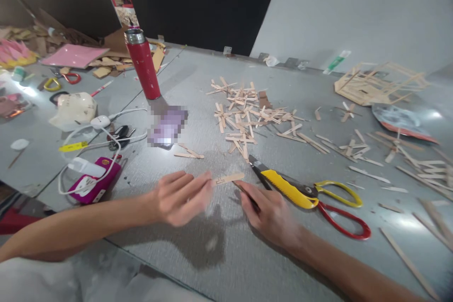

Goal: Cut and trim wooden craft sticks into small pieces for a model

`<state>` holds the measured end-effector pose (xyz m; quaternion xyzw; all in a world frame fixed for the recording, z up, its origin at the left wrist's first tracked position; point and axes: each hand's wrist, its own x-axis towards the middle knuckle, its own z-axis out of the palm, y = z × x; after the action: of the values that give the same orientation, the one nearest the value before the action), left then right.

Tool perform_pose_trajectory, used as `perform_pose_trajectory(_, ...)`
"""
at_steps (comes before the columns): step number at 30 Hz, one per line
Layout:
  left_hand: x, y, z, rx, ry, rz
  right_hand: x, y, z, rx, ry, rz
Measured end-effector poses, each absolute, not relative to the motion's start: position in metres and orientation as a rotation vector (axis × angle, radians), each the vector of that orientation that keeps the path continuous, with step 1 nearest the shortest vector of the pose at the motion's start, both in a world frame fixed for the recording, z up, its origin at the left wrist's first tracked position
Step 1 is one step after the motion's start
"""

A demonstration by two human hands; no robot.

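Note:
My left hand [184,197] is closed, pinching one end of a flat wooden craft stick [231,178] above the table. Dark line markings run along part of the stick. Close by, my right hand [267,210] is closed round a slim brown object with a narrow tip that reaches the stick's underside; most of it is hidden in the fingers, so its kind is unclear. Just beyond that hand lie large scissors [290,188] with yellow and red handles. A pile of small craft-stick pieces [244,108] is spread farther back.
A red bottle [144,63] stands at the back left, near a phone [168,125]. A magenta power bank [95,181] with a white cable lies left. At right are scattered sticks [354,151] and a wooden stick frame [378,84]. Cardboard scraps and a wall edge the back.

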<state>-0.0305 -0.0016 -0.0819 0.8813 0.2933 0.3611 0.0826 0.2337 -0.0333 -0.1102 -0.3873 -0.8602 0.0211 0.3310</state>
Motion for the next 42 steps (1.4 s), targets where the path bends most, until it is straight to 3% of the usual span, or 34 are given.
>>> perform_pose_trajectory(4,-0.015,-0.003,-0.078,1.791,1.075,0.747,0.235,-0.035,-0.109,-1.107,-2.257,-0.055)
perform_pose_trajectory(7,-0.009,0.001,-0.077,1.488,1.062,0.536,0.234,-0.036,-0.110,-1.188,-2.199,-0.088)
perform_pose_trajectory(12,-0.009,0.005,-0.073,1.483,1.083,0.458,0.235,-0.038,-0.111,-1.093,-2.217,0.019)
perform_pose_trajectory(42,-0.002,0.008,-0.072,1.581,1.193,0.331,0.239,-0.044,-0.113,-1.104,-2.591,-0.288)
